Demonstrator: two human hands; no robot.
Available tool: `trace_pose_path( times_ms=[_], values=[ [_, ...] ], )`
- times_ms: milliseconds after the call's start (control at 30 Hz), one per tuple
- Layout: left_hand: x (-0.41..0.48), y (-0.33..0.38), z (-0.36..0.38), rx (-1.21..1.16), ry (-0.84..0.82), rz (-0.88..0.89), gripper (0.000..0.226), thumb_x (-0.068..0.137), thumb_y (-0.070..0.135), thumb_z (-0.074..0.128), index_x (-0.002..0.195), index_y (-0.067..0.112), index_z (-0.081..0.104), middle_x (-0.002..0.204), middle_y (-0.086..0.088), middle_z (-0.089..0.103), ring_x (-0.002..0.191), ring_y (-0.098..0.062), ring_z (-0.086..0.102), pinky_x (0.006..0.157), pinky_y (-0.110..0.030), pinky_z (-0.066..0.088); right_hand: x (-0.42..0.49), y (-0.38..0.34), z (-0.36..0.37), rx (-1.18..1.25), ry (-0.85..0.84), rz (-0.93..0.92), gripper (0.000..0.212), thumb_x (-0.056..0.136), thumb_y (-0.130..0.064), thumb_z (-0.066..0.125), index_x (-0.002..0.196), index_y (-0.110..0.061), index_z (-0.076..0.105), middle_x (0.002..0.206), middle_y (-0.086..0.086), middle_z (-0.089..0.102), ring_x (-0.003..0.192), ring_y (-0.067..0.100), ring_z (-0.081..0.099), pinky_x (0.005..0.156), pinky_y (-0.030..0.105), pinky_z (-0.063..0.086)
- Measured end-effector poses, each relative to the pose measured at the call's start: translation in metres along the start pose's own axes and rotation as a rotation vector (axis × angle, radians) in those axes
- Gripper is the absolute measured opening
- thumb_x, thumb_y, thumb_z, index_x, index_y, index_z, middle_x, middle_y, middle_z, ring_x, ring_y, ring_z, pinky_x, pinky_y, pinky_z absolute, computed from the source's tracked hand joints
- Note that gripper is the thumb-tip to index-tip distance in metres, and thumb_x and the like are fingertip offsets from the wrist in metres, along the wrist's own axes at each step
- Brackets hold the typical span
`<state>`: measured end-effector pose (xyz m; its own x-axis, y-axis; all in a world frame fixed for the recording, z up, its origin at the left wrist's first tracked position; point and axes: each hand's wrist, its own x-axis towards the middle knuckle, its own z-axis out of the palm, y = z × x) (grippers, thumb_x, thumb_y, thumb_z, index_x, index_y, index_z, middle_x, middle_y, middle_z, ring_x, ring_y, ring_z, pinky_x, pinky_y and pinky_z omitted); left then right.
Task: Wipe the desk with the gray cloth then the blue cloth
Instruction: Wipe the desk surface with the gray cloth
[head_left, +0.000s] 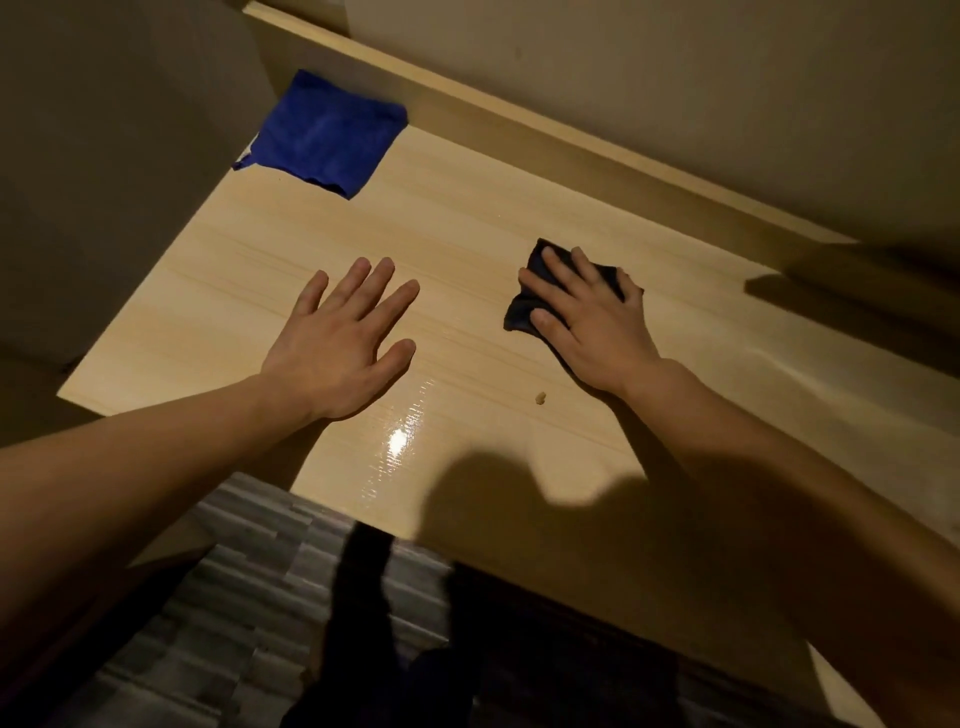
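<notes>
Right hand (592, 322): pressed flat on gray cloth (524, 306), mid-worktop (467, 218)
Left hand (337, 338): fingers spread, empty
Blue cloth (324, 135): far left corner, overhanging the edge

Plain beige walls (675, 78) are seen behind a raised wooden back ledge (519, 130); grey striped flooring (234, 597) is dimly lit below.

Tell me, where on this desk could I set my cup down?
Bare wood lies between the blue cloth and the left hand, and along the near edge of the desk. The right hand presses the gray cloth; a crumb lies nearby.
</notes>
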<state>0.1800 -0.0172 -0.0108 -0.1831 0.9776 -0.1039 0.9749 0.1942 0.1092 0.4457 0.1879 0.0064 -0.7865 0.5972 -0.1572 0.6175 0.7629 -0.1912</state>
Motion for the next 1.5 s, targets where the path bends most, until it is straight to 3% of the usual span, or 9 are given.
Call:
trace_pose_path(
  times_ms=[400, 567, 800, 1100, 1267, 1367, 1500],
  values=[
    [-0.001, 0.0, -0.002, -0.054, -0.005, 0.023, 0.074, 0.104, 0.071, 0.007, 0.17, 0.039, 0.002, 0.18, 0.0, -0.004, 0.165, -0.022, -0.007, 0.131, -0.057, -0.001, -0.106, -0.085, 0.035, 0.079, 0.006, 0.051, 0.051, 0.112, -0.05, 0.027, 0.162, -0.043, 0.028, 0.172, -0.016, 0.011, 0.159, 0.01, 0.0, 0.12, 0.051, 0.008],
    [-0.001, -0.002, -0.001, -0.063, -0.002, 0.036, 0.074, 0.104, 0.07, 0.009, 0.17, 0.036, 0.004, 0.18, -0.002, 0.0, 0.165, -0.024, -0.005, 0.129, -0.058, -0.001, -0.136, -0.119, 0.049, 0.091, 0.018, 0.062, 0.053, 0.109, -0.054, 0.022, 0.161, -0.043, 0.03, 0.172, -0.017, 0.013, 0.159, 0.008, 0.0, 0.119, 0.046, 0.006],
    [0.001, -0.004, 0.0, -0.061, 0.003, 0.041, 0.076, 0.103, 0.072, 0.006, 0.17, 0.037, 0.004, 0.18, -0.003, 0.0, 0.165, -0.026, -0.004, 0.129, -0.059, -0.001, -0.166, -0.152, 0.064, 0.166, 0.093, 0.071, 0.049, 0.109, -0.049, 0.03, 0.156, -0.04, 0.043, 0.169, -0.016, 0.024, 0.158, 0.008, 0.011, 0.112, 0.038, 0.008],
    [0.005, 0.001, -0.006, -0.06, -0.07, 0.027, 0.077, 0.104, 0.068, 0.011, 0.171, 0.031, 0.002, 0.18, -0.008, -0.004, 0.165, -0.031, -0.007, 0.129, -0.061, -0.003, -0.191, -0.179, 0.069, 0.256, 0.129, 0.06, 0.042, 0.109, -0.034, 0.05, 0.15, -0.034, 0.054, 0.165, -0.01, 0.037, 0.154, 0.015, 0.026, 0.106, 0.041, 0.02],
    [0.003, 0.052, -0.014, -0.194, 0.061, 0.07, 0.075, 0.105, 0.059, 0.024, 0.17, 0.025, 0.012, 0.179, -0.009, 0.008, 0.165, -0.028, 0.002, 0.129, -0.056, 0.0, -0.204, -0.182, 0.056, 0.462, 0.126, 0.087, 0.038, 0.108, -0.031, 0.049, 0.144, -0.03, 0.061, 0.159, -0.011, 0.046, 0.147, 0.01, 0.036, 0.105, 0.044, 0.027],
    [0.008, 0.091, -0.011, -0.259, 0.055, 0.103, 0.074, 0.105, 0.057, 0.023, 0.171, 0.025, 0.015, 0.179, -0.008, 0.009, 0.165, -0.028, 0.002, 0.129, -0.056, 0.001, -0.209, -0.175, 0.044, 0.589, 0.204, 0.149, 0.037, 0.108, -0.028, 0.049, 0.144, -0.029, 0.061, 0.158, -0.012, 0.046, 0.143, 0.009, 0.04, 0.106, 0.042, 0.028],
    [0.013, 0.118, 0.005, -0.199, -0.012, 0.096, 0.074, 0.105, 0.064, 0.014, 0.171, 0.03, 0.01, 0.18, -0.007, 0.001, 0.165, -0.028, -0.005, 0.129, -0.06, -0.002, -0.196, -0.135, 0.023, 0.578, 0.334, 0.232, 0.039, 0.107, -0.025, 0.049, 0.144, -0.027, 0.061, 0.158, -0.009, 0.048, 0.144, 0.014, 0.042, 0.108, 0.046, 0.031]
  ],
)
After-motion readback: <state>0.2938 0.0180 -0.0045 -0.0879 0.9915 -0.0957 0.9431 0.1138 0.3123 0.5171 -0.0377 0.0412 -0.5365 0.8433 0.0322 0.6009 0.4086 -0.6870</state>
